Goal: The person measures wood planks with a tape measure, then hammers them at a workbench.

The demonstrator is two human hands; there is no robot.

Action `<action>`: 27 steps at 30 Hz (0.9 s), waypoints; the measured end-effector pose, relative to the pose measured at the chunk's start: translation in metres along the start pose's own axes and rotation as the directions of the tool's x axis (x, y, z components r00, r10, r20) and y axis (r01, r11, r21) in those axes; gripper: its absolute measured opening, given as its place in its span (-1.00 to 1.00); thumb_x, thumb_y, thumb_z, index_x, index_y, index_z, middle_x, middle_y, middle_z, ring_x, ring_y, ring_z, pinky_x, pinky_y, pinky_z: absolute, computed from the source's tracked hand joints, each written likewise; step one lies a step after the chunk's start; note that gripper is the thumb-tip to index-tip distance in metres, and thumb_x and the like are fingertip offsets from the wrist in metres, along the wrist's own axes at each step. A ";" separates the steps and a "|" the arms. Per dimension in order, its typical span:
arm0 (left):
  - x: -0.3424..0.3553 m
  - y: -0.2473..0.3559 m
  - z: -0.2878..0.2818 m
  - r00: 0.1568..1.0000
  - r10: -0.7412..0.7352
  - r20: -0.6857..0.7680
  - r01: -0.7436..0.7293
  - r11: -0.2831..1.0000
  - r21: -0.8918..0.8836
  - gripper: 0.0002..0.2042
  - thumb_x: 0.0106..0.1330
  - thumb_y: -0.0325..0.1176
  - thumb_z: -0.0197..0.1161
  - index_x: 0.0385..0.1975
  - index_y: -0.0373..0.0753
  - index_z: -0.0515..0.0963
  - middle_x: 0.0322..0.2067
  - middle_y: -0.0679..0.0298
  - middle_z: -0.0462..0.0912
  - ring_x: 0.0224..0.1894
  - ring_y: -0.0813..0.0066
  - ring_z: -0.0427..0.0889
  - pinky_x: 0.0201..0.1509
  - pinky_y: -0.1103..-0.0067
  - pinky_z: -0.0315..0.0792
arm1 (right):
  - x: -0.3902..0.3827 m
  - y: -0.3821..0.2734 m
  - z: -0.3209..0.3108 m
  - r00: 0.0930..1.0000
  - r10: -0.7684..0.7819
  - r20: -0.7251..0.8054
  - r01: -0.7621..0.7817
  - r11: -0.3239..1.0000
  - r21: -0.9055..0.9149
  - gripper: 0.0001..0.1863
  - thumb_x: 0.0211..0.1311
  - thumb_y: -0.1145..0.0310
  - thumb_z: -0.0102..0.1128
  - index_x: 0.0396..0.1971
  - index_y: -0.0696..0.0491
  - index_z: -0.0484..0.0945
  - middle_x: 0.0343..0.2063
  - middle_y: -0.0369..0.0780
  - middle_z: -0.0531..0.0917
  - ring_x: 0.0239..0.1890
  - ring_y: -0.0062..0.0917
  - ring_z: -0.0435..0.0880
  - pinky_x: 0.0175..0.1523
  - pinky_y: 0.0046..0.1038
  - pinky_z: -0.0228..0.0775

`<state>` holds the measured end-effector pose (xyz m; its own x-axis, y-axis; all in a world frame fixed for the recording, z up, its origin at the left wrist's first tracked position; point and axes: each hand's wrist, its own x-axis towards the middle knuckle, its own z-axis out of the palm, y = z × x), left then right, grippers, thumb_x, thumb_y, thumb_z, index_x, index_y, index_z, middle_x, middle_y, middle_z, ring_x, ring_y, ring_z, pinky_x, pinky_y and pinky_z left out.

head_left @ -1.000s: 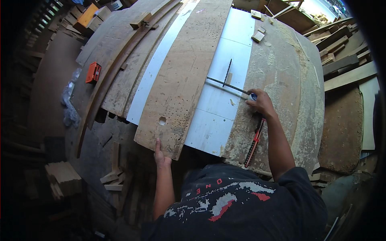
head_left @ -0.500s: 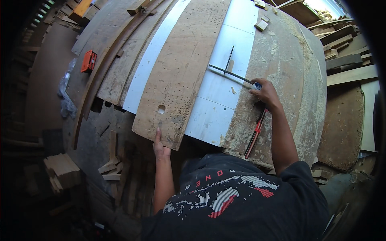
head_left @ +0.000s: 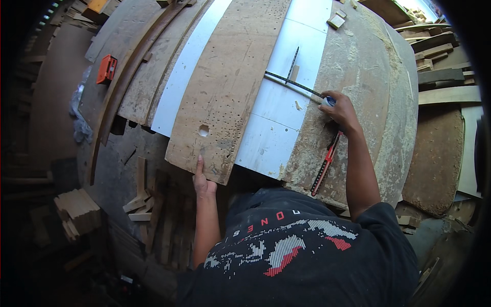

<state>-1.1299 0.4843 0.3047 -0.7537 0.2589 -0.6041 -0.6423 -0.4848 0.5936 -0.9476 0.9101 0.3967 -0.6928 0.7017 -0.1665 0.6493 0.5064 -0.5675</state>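
My left hand (head_left: 204,185) grips the near end of a long, worn wooden board (head_left: 220,92), thumb on top and fingers hidden underneath. The board has many small holes and one larger hole near that end. In my right hand (head_left: 340,110) is a tape measure (head_left: 330,101), its dark tape (head_left: 294,84) drawn out leftward to the board's right edge. Just beyond the tape, a thin dark saw blade (head_left: 293,64) stands up through the white plate (head_left: 271,138). A red and black long-handled tool (head_left: 326,166) lies on the tabletop below my right wrist.
Curved wooden strips (head_left: 120,77) run along the table's left side, near an orange-red box-shaped item (head_left: 106,69). Sawdust and small wood blocks (head_left: 336,21) lie on the tabletop (head_left: 368,66). Stacked offcuts (head_left: 77,210) are at lower left, more timber (head_left: 434,53) at right.
The whole scene has shifted slightly upward in the picture. My hands keep the same hold on the board and tape measure, with no clear movement of either against the table.
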 end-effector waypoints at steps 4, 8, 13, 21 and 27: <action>-0.003 0.000 0.003 1.000 -0.015 0.014 0.016 0.999 -0.035 -0.39 0.24 -0.35 0.35 0.24 -0.36 0.24 0.16 0.09 0.43 0.17 0.13 0.46 0.25 0.17 0.41 | 0.000 0.000 0.000 1.000 0.014 -0.005 -0.014 1.000 -0.006 -0.52 -0.10 0.31 0.41 -0.07 0.02 0.62 -0.10 -0.06 0.64 -0.05 -0.23 0.63 0.10 -0.34 0.43; -0.005 -0.001 0.002 1.000 -0.007 -0.017 0.006 0.999 -0.036 -0.37 0.21 -0.36 0.38 0.24 -0.36 0.25 0.15 0.09 0.44 0.16 0.14 0.47 0.24 0.16 0.41 | -0.002 -0.002 -0.002 1.000 0.014 -0.003 -0.014 1.000 0.016 -0.52 -0.10 0.32 0.42 -0.07 0.03 0.62 -0.10 -0.06 0.64 -0.05 -0.23 0.62 0.10 -0.34 0.43; -0.001 -0.001 -0.001 1.000 -0.016 -0.019 0.016 1.000 0.006 -0.41 0.26 -0.37 0.32 0.27 -0.28 0.23 0.18 0.12 0.43 0.21 0.15 0.43 0.29 0.15 0.36 | -0.002 -0.003 -0.002 1.000 0.014 -0.005 -0.014 1.000 0.014 -0.51 -0.11 0.30 0.42 -0.07 0.03 0.62 -0.10 -0.06 0.64 -0.05 -0.22 0.63 0.11 -0.33 0.43; 0.000 0.001 -0.007 0.999 0.024 0.029 -0.024 1.000 0.005 -0.38 0.22 -0.43 0.35 0.26 -0.36 0.22 0.17 0.08 0.42 0.18 0.15 0.45 0.26 0.16 0.40 | 0.000 0.001 -0.001 1.000 -0.009 -0.007 0.009 1.000 0.003 -0.53 -0.10 0.27 0.41 -0.09 0.04 0.63 -0.12 -0.05 0.65 -0.06 -0.21 0.62 0.10 -0.34 0.43; -0.028 0.007 -0.038 1.000 0.019 0.003 -0.019 0.998 0.064 -0.34 0.23 -0.40 0.34 0.30 -0.32 0.18 0.21 0.11 0.39 0.22 0.15 0.42 0.30 0.17 0.36 | -0.008 0.003 -0.007 1.000 -0.029 0.010 0.029 1.000 0.003 -0.56 -0.10 0.30 0.40 -0.12 0.04 0.63 -0.14 -0.09 0.65 -0.06 -0.21 0.61 0.10 -0.33 0.42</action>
<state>-1.1079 0.4420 0.3050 -0.7662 0.2523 -0.5910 -0.6353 -0.4352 0.6379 -0.9373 0.9097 0.4021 -0.7144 0.6815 -0.1586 0.6283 0.5250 -0.5742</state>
